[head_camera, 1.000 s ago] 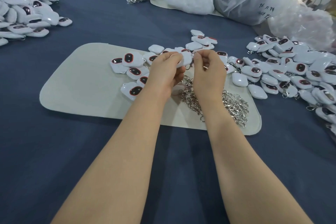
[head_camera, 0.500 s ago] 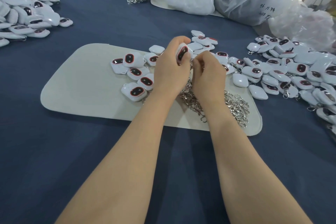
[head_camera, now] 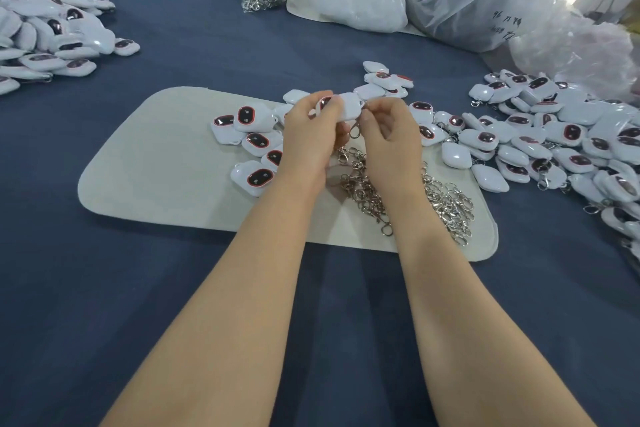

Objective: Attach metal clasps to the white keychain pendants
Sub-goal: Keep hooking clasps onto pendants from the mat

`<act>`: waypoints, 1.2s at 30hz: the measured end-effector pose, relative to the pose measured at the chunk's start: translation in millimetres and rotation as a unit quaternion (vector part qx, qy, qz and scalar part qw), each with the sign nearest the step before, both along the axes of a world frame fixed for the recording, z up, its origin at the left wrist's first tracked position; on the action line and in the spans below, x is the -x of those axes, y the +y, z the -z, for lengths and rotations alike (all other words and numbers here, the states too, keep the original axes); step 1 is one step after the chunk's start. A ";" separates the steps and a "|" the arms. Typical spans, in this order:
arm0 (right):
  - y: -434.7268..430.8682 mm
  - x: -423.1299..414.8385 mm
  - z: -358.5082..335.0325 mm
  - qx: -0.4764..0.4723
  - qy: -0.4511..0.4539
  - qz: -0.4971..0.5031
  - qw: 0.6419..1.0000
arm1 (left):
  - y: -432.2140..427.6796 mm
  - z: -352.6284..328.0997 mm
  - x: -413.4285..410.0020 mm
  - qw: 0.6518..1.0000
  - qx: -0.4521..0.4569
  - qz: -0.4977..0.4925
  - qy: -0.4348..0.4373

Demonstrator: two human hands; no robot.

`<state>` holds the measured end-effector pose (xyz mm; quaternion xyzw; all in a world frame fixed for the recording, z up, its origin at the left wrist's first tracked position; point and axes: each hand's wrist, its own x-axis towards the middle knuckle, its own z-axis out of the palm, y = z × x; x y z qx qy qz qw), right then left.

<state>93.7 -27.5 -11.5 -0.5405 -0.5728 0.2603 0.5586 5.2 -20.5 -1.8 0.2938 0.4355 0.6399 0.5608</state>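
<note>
- Left forearm (head_camera: 242, 288) and right forearm (head_camera: 460, 305): both bare, entering from the bottom edge and converging toward the middle. Wrists are near each other but apart.
- Left hand (head_camera: 310, 139): back toward the camera, fingers curled. Thumb and fingers grip a white rounded plastic pendant (head_camera: 347, 107), held raised.
- Right hand (head_camera: 393, 137): back toward the camera, fingers curled, tips meeting at the pendant's right corner. It pinches the top of a small silver metal clasp (head_camera: 354, 131), which dangles between the hands.
- Fingertips of the two hands lie just beside each other; the exact contact is hidden.
</note>
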 end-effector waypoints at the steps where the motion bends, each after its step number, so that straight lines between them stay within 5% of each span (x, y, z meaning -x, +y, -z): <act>1: -0.5 0.3 -0.5 0.001 0.014 -0.001 1.000 | 0.2 -0.7 0.8 0.999 0.016 0.016 -0.035; 11: 0.8 1.7 -1.5 -0.021 0.060 0.049 0.997 | -2.9 -2.0 1.1 0.994 0.068 0.063 -0.049; 19: 4.2 -1.3 2.0 -0.030 -0.022 0.061 0.997 | -0.9 -1.2 -0.4 0.997 0.067 0.026 -0.013; 29: 5.5 -3.1 5.6 -0.039 -0.115 0.060 0.991 | -5.8 -1.2 -3.1 0.987 -0.069 -0.046 0.138; 36: 3.3 -0.5 4.2 -0.018 -0.091 0.071 0.993 | -6.0 -2.4 -5.5 0.973 -0.117 -0.050 0.192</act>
